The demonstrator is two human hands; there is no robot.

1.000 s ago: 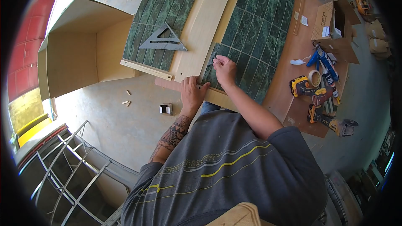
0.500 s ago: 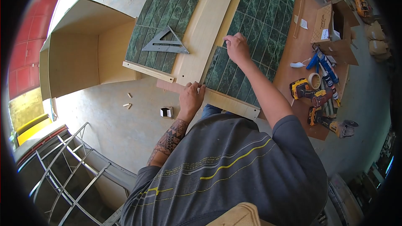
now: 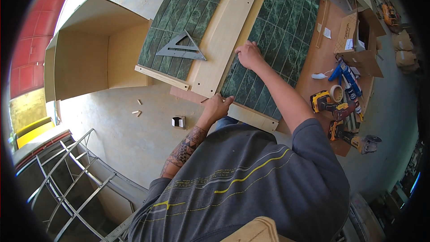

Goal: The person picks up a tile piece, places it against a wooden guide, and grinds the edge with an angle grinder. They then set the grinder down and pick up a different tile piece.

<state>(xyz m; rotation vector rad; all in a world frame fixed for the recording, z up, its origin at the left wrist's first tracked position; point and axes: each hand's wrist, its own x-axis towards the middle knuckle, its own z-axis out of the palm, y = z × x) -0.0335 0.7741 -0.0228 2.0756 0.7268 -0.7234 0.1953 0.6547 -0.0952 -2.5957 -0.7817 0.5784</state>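
My left hand (image 3: pixel 218 106) has its fingers curled at the near left corner of a green marble-look tile panel (image 3: pixel 257 78). Farther up, my right hand (image 3: pixel 251 55) is closed, its fingertips at the panel's left edge beside a pale wooden board (image 3: pixel 230 22). What lies under these fingertips is partly hidden. A second green tile panel (image 3: pixel 190 11) lies on the board's other side, with a grey metal speed square (image 3: pixel 182 48) resting on it. Pale wood strips, one a near-end strip (image 3: pixel 161 78), edge the panels.
An open wooden cabinet box (image 3: pixel 85 58) stands on the floor at left. On the brown bench top at right are a yellow cordless drill (image 3: pixel 321 101), an angle grinder (image 3: pixel 351 141), a tape roll (image 3: pixel 336 93), a blue caulking gun (image 3: pixel 351 80) and a cardboard box (image 3: pixel 351 31). A metal frame (image 3: pixel 67 179) stands lower left.
My left hand has shifted right, onto the tile panel's near corner. My right hand has moved slightly down and left along the panel's edge. The view has shifted a little.
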